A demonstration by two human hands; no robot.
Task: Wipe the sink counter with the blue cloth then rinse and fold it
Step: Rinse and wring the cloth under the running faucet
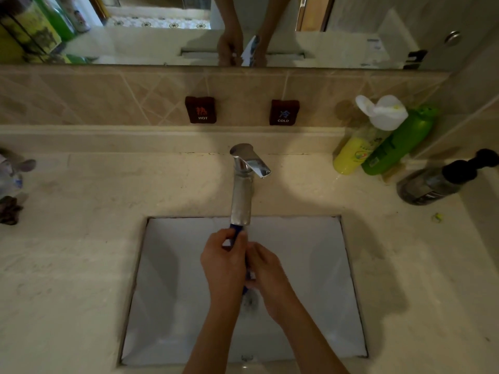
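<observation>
The blue cloth is squeezed into a narrow strip between both hands over the white sink basin, just under the chrome faucet spout. My left hand grips its upper part and my right hand holds the lower part. Most of the cloth is hidden by my fingers. A little of it shows below the hands near the drain. The beige stone counter surrounds the basin.
A yellow bottle, a green bottle and a dark pump bottle stand at the back right. Small items lie at the left edge. Hot and cold signs hang on the tiled wall under a mirror.
</observation>
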